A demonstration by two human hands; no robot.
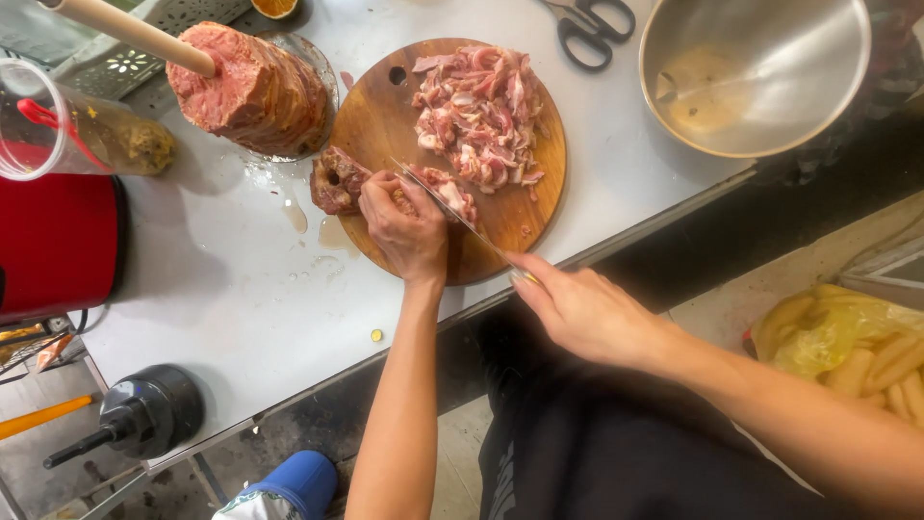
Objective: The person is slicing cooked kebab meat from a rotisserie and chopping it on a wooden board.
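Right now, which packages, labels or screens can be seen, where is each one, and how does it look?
Yellow plastic bag: right edge, on the floor side, crumpled, translucent, beside pale bread rolls.
Clear plastic container: left edge of the table, round, holding brownish paste.
No labels or screens are readable as such.

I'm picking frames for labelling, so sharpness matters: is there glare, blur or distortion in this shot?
Head view: even daylight, soft shadows; glare on the steel bowl and wet table; knife thin, slightly smeared; both the left hand and right hand are sharp; wide-angle bending at the edges.
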